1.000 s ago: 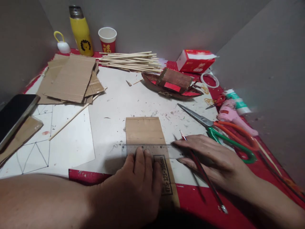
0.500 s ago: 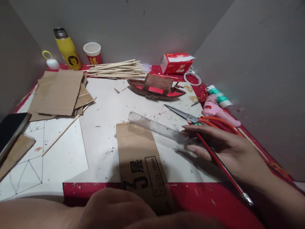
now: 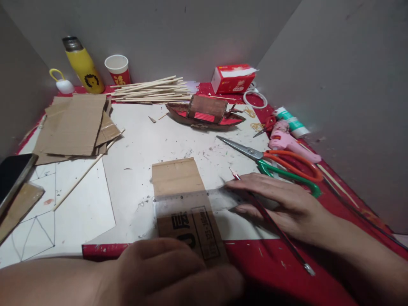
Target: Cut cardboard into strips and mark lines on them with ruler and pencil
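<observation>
A cardboard strip lies in the lower middle of the frame, running from the white sheet down over the red table edge. A clear ruler lies flat across the strip, its right end reaching under the fingers of the right hand. That hand rests at the lower right, fingers stretched out flat and pressing the ruler's end, with a red pencil tucked between the fingers; its tip points up toward the middle of the frame and its back end slants to the lower right. The left hand sits at the bottom centre, loosely curled, its knuckles over the near end of the strip; whether it grips anything cannot be told.

Just above the right hand lie scissors with orange and green handles, blades pointing left. Further right are a pink glue gun and a green and white tube. A small red and brown model boat stands in the upper middle, with a bundle of wooden sticks behind it. A stack of cardboard sheets fills the upper left, with a yellow flask and a paper cup behind it. A red tissue box sits at the upper right of the table, and a phone at the left edge.
</observation>
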Action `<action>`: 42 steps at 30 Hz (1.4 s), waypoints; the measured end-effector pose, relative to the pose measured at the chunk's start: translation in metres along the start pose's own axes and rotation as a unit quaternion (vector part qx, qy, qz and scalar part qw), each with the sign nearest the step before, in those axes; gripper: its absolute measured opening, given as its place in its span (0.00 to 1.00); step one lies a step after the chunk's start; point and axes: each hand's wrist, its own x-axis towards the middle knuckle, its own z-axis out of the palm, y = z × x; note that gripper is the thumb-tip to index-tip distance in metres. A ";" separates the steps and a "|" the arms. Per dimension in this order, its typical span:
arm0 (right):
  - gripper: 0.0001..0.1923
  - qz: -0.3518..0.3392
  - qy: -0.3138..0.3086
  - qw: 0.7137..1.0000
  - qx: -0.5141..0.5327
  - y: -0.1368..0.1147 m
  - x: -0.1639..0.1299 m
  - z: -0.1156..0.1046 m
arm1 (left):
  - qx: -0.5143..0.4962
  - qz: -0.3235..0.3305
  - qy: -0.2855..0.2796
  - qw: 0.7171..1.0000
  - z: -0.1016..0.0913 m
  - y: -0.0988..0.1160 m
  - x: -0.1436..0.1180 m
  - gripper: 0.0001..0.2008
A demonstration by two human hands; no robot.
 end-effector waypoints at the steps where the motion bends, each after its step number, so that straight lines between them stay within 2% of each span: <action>1: 0.20 -0.004 0.000 1.000 -0.006 0.000 0.001 0.000 | 0.004 0.031 0.020 0.999 0.005 -0.002 0.007 0.18; 2: 0.20 -0.008 0.002 1.000 -0.013 -0.001 0.002 0.001 | 0.033 0.056 -0.006 0.998 0.009 -0.003 0.014 0.17; 5: 0.20 -0.016 0.008 1.000 -0.013 -0.001 0.005 0.004 | 0.145 0.047 -0.073 0.986 0.018 -0.008 0.021 0.18; 9: 0.21 -0.023 0.011 1.000 0.011 0.001 0.009 0.011 | 0.209 0.001 -0.098 0.973 0.025 -0.008 0.014 0.24; 22: 0.25 -0.033 0.005 0.999 -0.022 0.008 0.010 0.021 | 0.210 -0.029 -0.135 0.968 0.033 -0.010 0.005 0.29; 26: 0.24 -0.037 0.008 0.999 -0.034 0.009 0.008 0.022 | 0.211 -0.029 -0.139 0.967 0.034 -0.008 0.003 0.30; 32: 0.21 -0.046 0.014 0.998 -0.034 0.012 0.005 0.024 | 0.234 -0.066 -0.146 0.959 0.038 0.000 0.003 0.30; 42: 0.28 -0.035 0.008 0.999 -0.028 0.012 0.004 0.025 | 0.232 -0.052 -0.159 0.958 0.033 -0.001 0.008 0.29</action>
